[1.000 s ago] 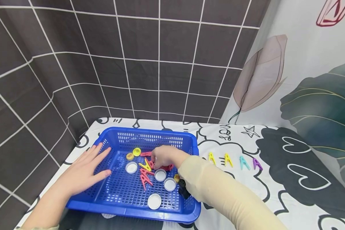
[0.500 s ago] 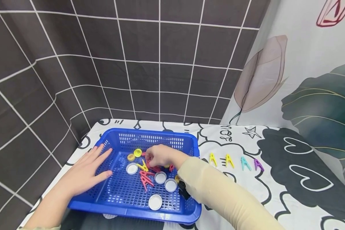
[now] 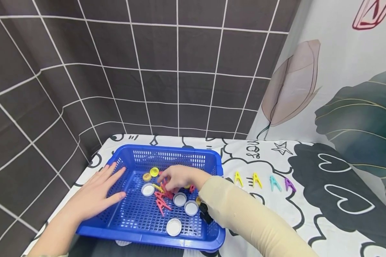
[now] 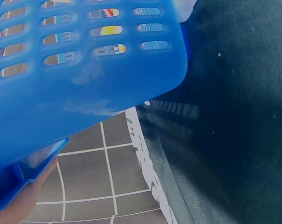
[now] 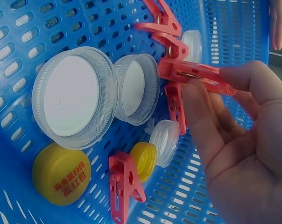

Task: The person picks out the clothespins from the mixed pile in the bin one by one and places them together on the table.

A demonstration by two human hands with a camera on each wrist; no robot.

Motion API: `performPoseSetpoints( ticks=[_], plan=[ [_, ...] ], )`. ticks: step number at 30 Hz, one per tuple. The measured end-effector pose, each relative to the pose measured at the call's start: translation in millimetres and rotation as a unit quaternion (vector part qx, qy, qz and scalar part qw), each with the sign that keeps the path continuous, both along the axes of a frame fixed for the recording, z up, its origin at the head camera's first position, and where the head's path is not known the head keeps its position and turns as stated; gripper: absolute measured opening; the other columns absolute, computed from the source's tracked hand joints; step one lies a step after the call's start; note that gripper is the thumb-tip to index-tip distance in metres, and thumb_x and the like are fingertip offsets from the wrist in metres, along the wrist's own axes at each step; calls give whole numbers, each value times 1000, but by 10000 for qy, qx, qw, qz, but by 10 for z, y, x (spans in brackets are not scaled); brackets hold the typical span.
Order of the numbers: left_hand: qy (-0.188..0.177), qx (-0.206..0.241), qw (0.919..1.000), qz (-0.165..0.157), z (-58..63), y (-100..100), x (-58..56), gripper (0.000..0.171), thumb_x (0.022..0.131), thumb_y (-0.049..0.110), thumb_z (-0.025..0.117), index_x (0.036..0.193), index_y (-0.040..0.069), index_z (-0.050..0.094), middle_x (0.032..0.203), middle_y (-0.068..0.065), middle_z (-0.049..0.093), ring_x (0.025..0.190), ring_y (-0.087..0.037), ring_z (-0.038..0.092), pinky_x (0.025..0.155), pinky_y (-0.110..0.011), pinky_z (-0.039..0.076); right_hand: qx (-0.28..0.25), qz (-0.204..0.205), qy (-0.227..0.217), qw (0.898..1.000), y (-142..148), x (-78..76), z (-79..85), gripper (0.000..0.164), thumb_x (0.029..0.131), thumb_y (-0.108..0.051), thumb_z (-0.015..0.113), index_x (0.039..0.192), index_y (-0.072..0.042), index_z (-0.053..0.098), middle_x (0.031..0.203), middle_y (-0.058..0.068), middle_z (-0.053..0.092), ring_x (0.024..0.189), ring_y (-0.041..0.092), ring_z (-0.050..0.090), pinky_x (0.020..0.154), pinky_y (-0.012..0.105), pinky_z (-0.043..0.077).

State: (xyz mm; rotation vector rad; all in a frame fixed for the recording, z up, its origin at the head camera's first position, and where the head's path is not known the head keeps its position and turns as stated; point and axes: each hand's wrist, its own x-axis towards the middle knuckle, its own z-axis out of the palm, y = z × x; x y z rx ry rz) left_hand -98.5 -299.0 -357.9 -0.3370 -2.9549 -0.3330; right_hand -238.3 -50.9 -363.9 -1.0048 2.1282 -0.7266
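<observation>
My left hand (image 3: 94, 194) lies with straight, spread fingers over the left rim of a blue plastic basket (image 3: 141, 236). In the left wrist view, part of that hand (image 4: 20, 201) shows below the basket's wall. Inside the basket, my right hand (image 3: 180, 177) pinches a red clothespin (image 5: 197, 76) between thumb and fingers, close over other red clothespins (image 5: 166, 21). A yellow clothespin (image 3: 158, 188) is partly covered by the fingers in the head view. Another red clothespin (image 5: 123, 186) lies nearer the right wrist camera.
White caps (image 3: 174, 227) and yellow caps (image 3: 154, 172) lie scattered in the basket, with a black object (image 3: 206, 213) at its right side. On the patterned cloth to the right stand in a row two yellow clothespins (image 3: 238, 179), a turquoise one (image 3: 275, 183) and a purple one (image 3: 290, 185).
My right hand has shifted left among the clothespins, and the yellow clothespin there has turned and is now partly hidden. My left hand stays on the rim.
</observation>
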Motion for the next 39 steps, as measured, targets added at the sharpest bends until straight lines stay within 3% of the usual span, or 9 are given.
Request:
performPoseSetpoints(
  ticks=[7,16,22,27,34,39],
  plan=[
    [-1,-1,10000,-30,-28,11,5,71,88,46,58,145,9,36,150,-23,24,137,-42,19,113,-32,-4,-204,30,-254,9995,33,9,12,34,78,10,58,110,-2,62,74,3,64,64,13,62,62,25,55],
    [52,-119,9999,-34,-18,9,2,72,88,47,58,145,10,36,150,-23,24,138,-42,19,110,-25,-9,-553,-152,-332,9978,80,-10,163,30,78,7,62,106,-3,60,78,8,67,72,22,67,64,28,56],
    [55,-134,9999,-52,-4,16,-3,72,88,47,58,145,9,36,150,-23,24,137,-42,18,111,-26,-9,-535,188,-238,9981,91,33,355,22,78,2,68,96,-7,58,77,8,64,75,25,68,63,26,55],
    [70,-151,9998,-71,2,7,-7,72,88,47,58,145,9,36,150,-24,24,138,-42,18,111,-28,-9,-572,247,-306,9976,168,67,540,24,79,0,69,98,-7,57,78,8,65,74,23,67,65,27,56],
    [117,-152,9998,-43,-15,-8,-7,72,88,47,58,144,9,37,149,-25,25,138,-42,18,107,-20,-13,-569,206,185,9980,346,86,642,25,76,-1,70,93,-10,54,78,4,63,67,15,62,63,26,53],
    [87,-125,9999,-67,-18,-9,-14,72,88,47,57,145,9,35,149,-25,25,138,-42,17,109,-24,-12,-656,-13,239,9976,557,77,636,28,76,-6,74,93,-11,53,81,5,62,69,15,62,65,31,54]
  ],
)
